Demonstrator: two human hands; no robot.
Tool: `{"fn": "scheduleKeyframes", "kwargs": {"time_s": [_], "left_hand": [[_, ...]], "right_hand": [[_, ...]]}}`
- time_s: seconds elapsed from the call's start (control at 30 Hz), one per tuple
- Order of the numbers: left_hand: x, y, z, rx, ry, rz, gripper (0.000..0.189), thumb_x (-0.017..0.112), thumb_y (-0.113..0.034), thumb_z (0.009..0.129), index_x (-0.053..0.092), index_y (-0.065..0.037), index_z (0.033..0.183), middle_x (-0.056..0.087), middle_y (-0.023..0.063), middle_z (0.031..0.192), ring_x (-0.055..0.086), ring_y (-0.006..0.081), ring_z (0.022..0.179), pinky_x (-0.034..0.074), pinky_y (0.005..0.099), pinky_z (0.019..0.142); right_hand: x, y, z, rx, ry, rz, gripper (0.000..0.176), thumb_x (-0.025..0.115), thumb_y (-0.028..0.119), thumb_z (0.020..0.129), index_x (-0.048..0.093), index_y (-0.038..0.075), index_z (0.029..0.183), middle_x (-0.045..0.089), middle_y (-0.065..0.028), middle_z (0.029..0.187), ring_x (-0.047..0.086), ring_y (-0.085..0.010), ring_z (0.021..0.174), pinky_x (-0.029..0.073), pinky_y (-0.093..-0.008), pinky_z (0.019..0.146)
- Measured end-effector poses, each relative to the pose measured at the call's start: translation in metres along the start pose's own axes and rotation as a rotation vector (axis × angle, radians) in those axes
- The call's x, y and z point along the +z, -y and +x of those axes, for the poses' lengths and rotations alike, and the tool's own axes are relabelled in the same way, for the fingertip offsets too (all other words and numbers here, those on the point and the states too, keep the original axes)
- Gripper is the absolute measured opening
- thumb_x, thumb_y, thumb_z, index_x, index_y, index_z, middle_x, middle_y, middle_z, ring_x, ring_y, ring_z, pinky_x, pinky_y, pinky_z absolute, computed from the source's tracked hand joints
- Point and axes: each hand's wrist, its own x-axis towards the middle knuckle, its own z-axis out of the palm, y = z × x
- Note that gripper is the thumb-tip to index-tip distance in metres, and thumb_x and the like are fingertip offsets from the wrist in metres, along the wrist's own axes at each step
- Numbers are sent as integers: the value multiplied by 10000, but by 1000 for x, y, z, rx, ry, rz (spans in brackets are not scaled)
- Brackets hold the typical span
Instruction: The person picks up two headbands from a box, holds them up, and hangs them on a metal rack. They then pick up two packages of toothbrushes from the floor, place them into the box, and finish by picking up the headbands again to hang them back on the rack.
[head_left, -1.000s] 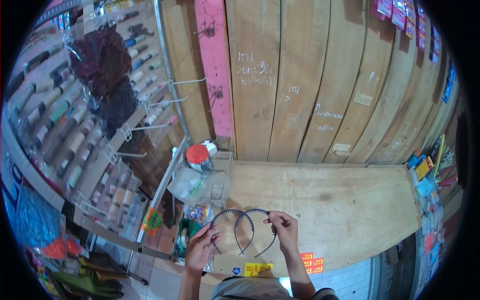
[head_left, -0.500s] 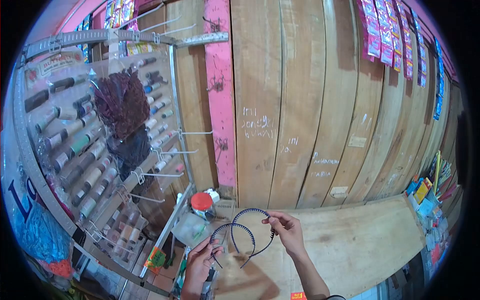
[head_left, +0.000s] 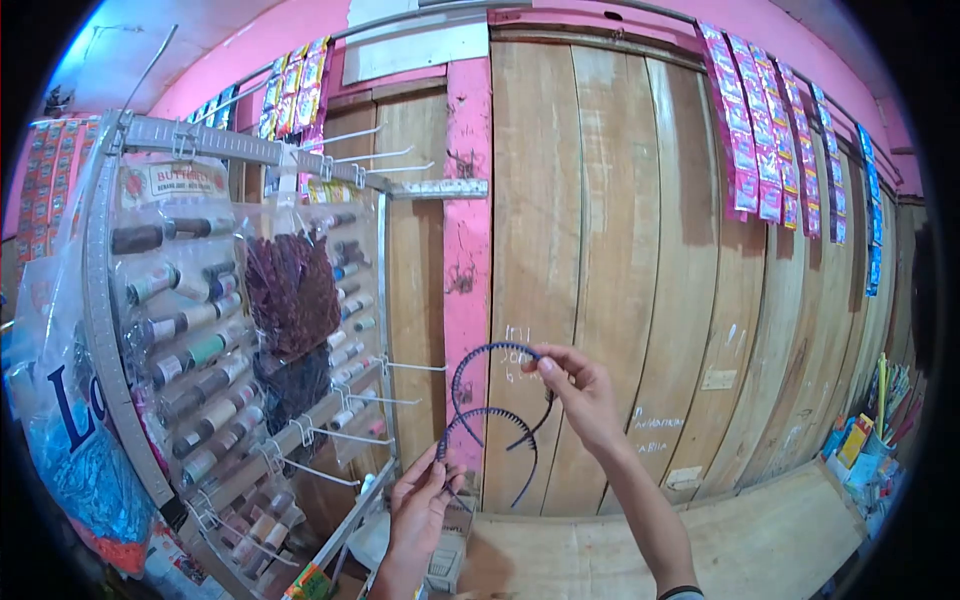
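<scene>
Two dark blue toothed headbands overlap in front of the wooden wall. My right hand (head_left: pixel 582 398), raised higher, pinches the upper headband (head_left: pixel 492 346) near the right side of its curve. Lower and to the left, my left hand (head_left: pixel 420 508) grips the lower headband (head_left: pixel 512 413) by its left arm. The open ends of both bands point downward, and the lower one crosses in front of or behind the upper one's arms. Fingers partly hide each band where it is held.
A metal rack (head_left: pixel 385 330) with bare hooks stands on the left, close to my left hand. Behind its bars hang bags of thread spools (head_left: pixel 205 350) and a dark purple bundle (head_left: pixel 292 295). Sachet strips (head_left: pixel 745 130) hang upper right. A wooden tabletop (head_left: pixel 660 550) lies below.
The view has tilted up, showing more wall and less tabletop. Both hands have risen with the headbands, which now show against the wall and pink post. Each hand keeps its hold.
</scene>
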Motion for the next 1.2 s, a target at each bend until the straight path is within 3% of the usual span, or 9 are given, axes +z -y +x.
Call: {"fn": "scheduleKeyframes", "kwargs": {"time_s": [0.27, 0.3, 0.33, 0.5, 0.67, 0.7, 0.93, 1.13, 1.2], "left_hand": [[52, -17, 82, 169, 170, -108, 448, 550, -43, 975, 448, 9, 1408, 616, 97, 1167, 553, 108, 860, 455, 238, 756], [57, -19, 92, 180, 175, -104, 457, 530, -47, 984, 422, 10, 1424, 610, 98, 1161, 538, 102, 832, 451, 240, 735], [63, -20, 101, 189, 179, -100, 466, 510, -50, 994, 395, 11, 1441, 604, 98, 1155, 522, 96, 804, 447, 241, 713], [96, -33, 141, 246, 139, -54, 466, 568, -244, 1000, 468, -41, 1407, 563, 23, 1130, 440, 63, 717, 372, 195, 634], [118, -47, 167, 276, 160, -45, 407, 623, -238, 971, 542, -43, 1319, 559, 6, 1075, 441, 48, 669, 351, 177, 550], [121, -49, 172, 313, 154, -52, 391, 629, -226, 967, 552, -40, 1302, 563, 3, 1048, 443, 46, 653, 346, 173, 531], [140, -57, 201, 394, 120, -48, 224, 657, -198, 948, 594, -45, 1098, 567, -21, 819, 428, 32, 552, 310, 170, 443], [150, -59, 216, 325, 165, 33, 181, 661, -211, 946, 587, -68, 1027, 579, -6, 790, 427, 34, 532, 287, 174, 426], [150, -55, 226, 329, 166, 63, 186, 658, -221, 948, 590, -60, 1012, 619, 6, 837, 419, 28, 525, 279, 175, 425]], "right_hand": [[8, 26, 103, -278, -33, -55, 266, 570, 203, 989, 634, 9, 1160, 692, -26, 963, 487, -25, 733, 398, -191, 671], [7, 30, 112, -265, -22, -76, 256, 575, 197, 984, 656, 27, 1158, 696, -35, 965, 610, -85, 924, 449, -247, 826], [7, 34, 121, -286, -14, -87, 254, 575, 196, 983, 659, 26, 1152, 696, -35, 964, 611, -86, 924, 451, -251, 833], [8, 42, 157, -353, 16, -158, 246, 586, 191, 973, 671, 22, 1129, 702, -46, 960, 625, -103, 924, 460, -281, 872], [17, 56, 174, -350, 26, -205, 261, 587, 189, 971, 654, 21, 1159, 705, -53, 962, 630, -108, 945, 461, -288, 883], [16, 58, 178, -388, 47, -222, 297, 589, 265, 981, 641, 49, 1178, 697, -1, 967, 496, -11, 728, 401, -196, 637], [10, 71, 196, -399, 30, -249, 330, 605, 278, 972, 629, 48, 1208, 711, -3, 932, 518, -17, 707, 412, -205, 613], [6, 68, 204, -374, -58, -309, 283, 624, 301, 960, 634, 47, 1084, 740, -30, 932, 542, -11, 692, 421, -206, 596], [4, 65, 208, -370, -71, -320, 267, 623, 303, 961, 623, 49, 1043, 748, -47, 925, 577, -26, 747, 440, -212, 661]]}}
